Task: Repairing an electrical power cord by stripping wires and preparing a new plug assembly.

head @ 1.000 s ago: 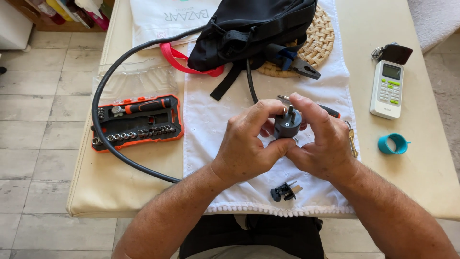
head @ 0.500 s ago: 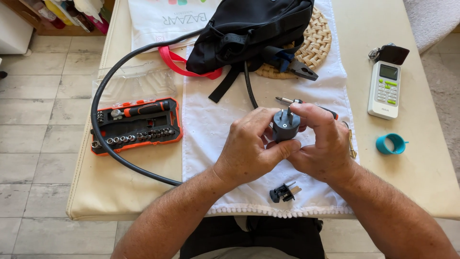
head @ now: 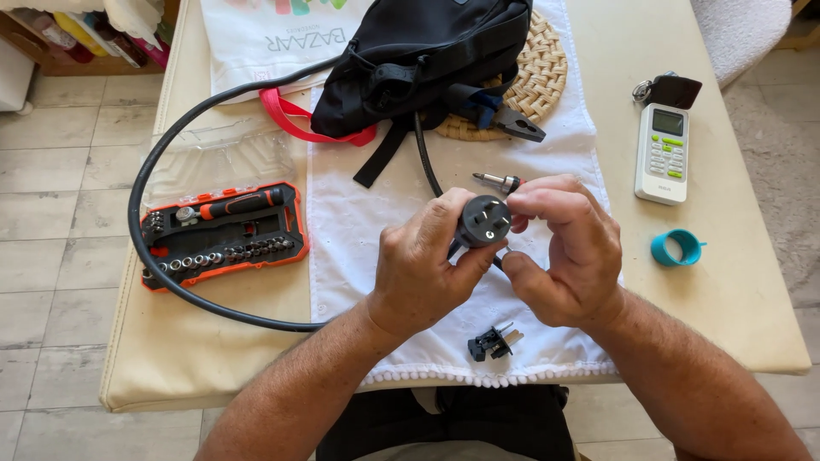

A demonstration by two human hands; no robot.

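Both hands hold a round black plug housing (head: 483, 220) above the middle of the white cloth (head: 359, 230) that runs across the counter (head: 743, 282). The left hand (head: 423, 269) pinches the housing between thumb and forefinger; the right hand (head: 568, 252) curls its fingertips against the housing's right side, with a small screwdriver (head: 498, 181) tucked behind its fingers. The black cable (head: 162, 256) loops out toward the counter's left edge and back to the housing.

This looks like work on the opened plug: a small black insert with metal prongs (head: 493, 342) lies on the cloth near the front edge. Any next move calls for a steady left-hand pinch while the right hand works.

An orange bit set (head: 222, 235) sits at the left, a black bag (head: 427, 51) on a woven mat (head: 538, 72) at the back edge, and a white remote (head: 662, 154) and teal ring (head: 677, 248) at the right. Pale floor tiles (head: 60, 213) surround it.
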